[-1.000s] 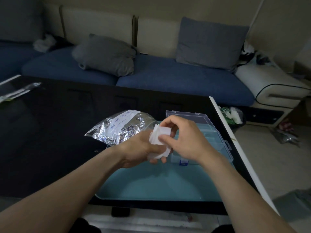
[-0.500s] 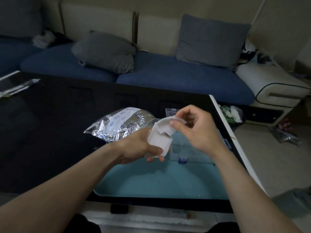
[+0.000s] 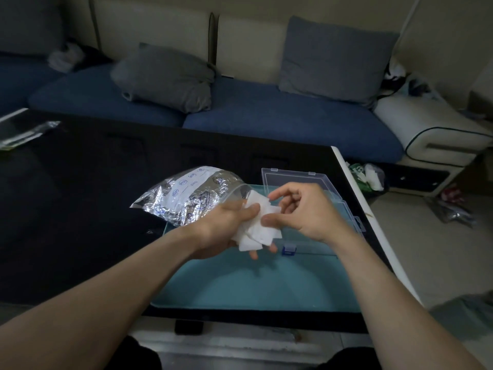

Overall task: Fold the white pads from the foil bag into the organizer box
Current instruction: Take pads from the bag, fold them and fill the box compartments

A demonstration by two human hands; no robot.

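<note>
My left hand (image 3: 226,228) holds a small stack of white pads (image 3: 260,228) in its palm, thumb across the top. My right hand (image 3: 306,209) meets the stack from the right, thumb and forefinger pinching the top pad's edge. Both hands hover over the teal mat (image 3: 253,284). The crinkled foil bag (image 3: 186,194) lies just left of the hands, its clear mouth facing them. The clear organizer box (image 3: 306,180) stands open behind my right hand, which hides most of its compartments; its blue latch (image 3: 289,249) shows below the hand.
A black glossy table (image 3: 80,196) carries the mat, with its white right edge (image 3: 373,222) close to the box. A plastic wrapper (image 3: 24,134) lies far left. A blue sofa with grey cushions (image 3: 165,76) stands behind. Bags litter the floor at right (image 3: 370,174).
My right hand lifted the top pad's flap, then came back down onto the stack. The stack now lies more fanned in my left palm.
</note>
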